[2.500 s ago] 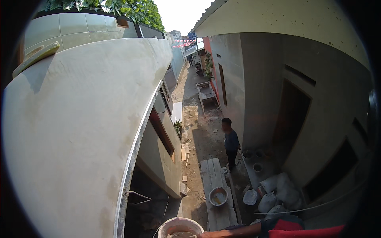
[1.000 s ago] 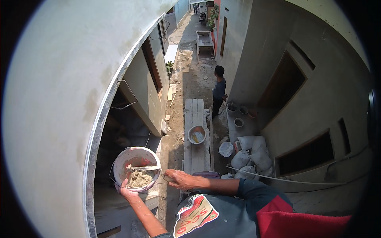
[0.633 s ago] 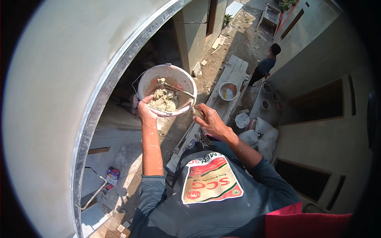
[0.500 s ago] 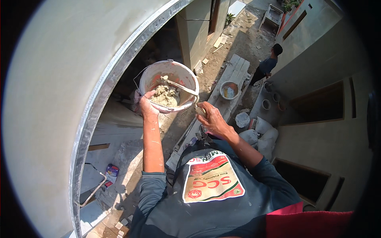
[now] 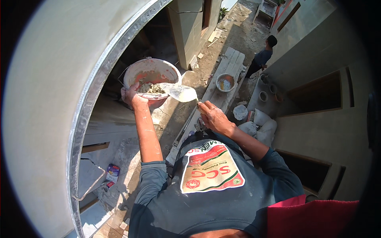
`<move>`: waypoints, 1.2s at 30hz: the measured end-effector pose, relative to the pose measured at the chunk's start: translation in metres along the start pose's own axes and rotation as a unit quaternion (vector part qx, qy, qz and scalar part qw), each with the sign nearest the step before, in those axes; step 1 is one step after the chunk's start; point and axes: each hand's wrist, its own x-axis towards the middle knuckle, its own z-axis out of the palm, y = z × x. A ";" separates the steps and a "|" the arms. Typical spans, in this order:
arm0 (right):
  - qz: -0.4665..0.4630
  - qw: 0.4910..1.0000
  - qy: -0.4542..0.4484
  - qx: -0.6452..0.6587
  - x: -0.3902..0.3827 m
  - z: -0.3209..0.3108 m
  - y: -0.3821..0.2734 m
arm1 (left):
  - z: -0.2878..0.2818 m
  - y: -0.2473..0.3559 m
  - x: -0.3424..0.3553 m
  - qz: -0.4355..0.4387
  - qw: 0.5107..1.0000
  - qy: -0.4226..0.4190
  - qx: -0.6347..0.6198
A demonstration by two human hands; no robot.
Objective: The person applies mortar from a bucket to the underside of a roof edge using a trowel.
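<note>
My left hand grips the rim of a pale plastic bucket with reddish stains, held out over the alley at the middle left. Lumpy grey mortar lies in the bucket. My right hand is closed on the handle of a trowel, whose flat, light-smeared blade lies across the bucket's right rim with its tip over the mortar. Both forearms come up from my dark shirt, spattered with pale specks.
A curved plastered wall with a metal edge fills the left. Below are a plank platform with a basin, white sacks, small pots and rubble. A person in dark clothes stands right of the planks.
The view has tipped down from the alley onto my hands. The bucket has shifted slightly left over the last half second, and the trowel's blade has lifted and turned flat at its right rim.
</note>
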 end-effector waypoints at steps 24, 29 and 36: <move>0.282 0.519 -0.191 0.784 0.056 0.009 0.008 | -0.029 0.001 0.005 0.011 0.972 -0.222 -0.073; 0.314 0.488 -0.268 0.769 0.019 -0.012 0.018 | -0.032 0.005 0.018 0.022 1.000 -0.014 -0.009; 0.222 0.882 -0.173 0.377 0.013 -0.072 0.032 | -0.042 0.010 0.022 0.058 0.993 -0.106 -0.015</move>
